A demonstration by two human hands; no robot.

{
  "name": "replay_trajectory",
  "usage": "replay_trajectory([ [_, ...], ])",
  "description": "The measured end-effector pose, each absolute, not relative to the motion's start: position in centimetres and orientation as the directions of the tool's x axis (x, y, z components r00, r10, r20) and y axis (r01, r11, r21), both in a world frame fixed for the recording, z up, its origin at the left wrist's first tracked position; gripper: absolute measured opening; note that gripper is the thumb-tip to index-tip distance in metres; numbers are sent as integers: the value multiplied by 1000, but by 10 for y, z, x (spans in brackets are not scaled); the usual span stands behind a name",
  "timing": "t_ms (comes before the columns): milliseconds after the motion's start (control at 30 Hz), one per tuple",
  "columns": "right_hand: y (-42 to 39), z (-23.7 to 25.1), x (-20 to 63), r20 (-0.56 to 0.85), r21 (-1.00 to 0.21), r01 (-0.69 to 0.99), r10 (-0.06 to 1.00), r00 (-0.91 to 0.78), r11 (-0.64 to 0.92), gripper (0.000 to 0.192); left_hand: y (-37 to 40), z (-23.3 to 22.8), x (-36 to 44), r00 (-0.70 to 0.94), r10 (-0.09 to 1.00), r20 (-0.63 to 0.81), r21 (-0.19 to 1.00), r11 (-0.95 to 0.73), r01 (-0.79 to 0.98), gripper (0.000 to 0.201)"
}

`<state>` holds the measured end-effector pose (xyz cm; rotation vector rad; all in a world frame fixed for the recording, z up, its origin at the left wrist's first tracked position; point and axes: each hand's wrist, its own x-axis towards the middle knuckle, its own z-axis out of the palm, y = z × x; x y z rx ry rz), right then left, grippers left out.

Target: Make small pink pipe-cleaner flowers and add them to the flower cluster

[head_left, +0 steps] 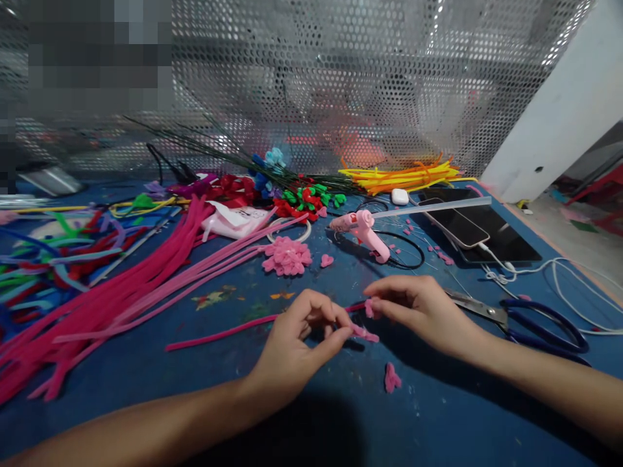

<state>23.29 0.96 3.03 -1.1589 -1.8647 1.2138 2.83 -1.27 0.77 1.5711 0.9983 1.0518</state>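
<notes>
Two hands work at the near middle: the left hand [296, 340] and the right hand [421, 308], sharing one pink pipe cleaner [219, 334]. On the desk [146, 389] lie one pink glue gun [365, 228] at the far middle, one pair of scissors [530, 321] at the right, one phone [460, 224] on one dark tablet [506, 240] at the far right, one white earbud case [400, 196], and one pink flower [287, 256]. Loose small pink folded pieces near the hands number two, one [392, 377] nearest, another [326, 261] farther. Piles of pipe cleaners are three: pink [121, 292] and mixed colours [43, 259] at left, yellow [403, 176] at far right; the strands are too many to count
</notes>
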Motion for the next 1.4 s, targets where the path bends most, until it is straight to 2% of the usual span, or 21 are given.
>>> replay_trajectory([
  [100, 7, 25, 230, -17, -949, 292, 909, -417, 116, 8, -13, 7, 29, 296, 940, 168, 970, -211, 118, 21],
  [233, 5, 26, 226, -22, -963, 257, 925, -379, 82, 6, -13, 6, 29, 294, 941, 169, 968, -215, 130, 22],
  [433, 1, 33, 227, 80, -958, 237, 944, -319, 161, 5, -12, 6, 29, 283, 947, 151, 973, -193, 127, 22],
  [800, -5, 31, 227, 266, -861, 357, 918, -293, 363, 6, -10, 7, 29, 257, 959, 118, 985, -145, 89, 23],
  [1100, -8, 32, 225, 341, -782, 429, 886, -313, 453, 11, -11, 6, 29, 261, 960, 102, 991, -121, 59, 23],
  [1400, -10, 29, 224, 318, -793, 431, 896, -310, 430, 9, -10, 7, 30, 243, 967, 74, 994, -90, 58, 24],
])
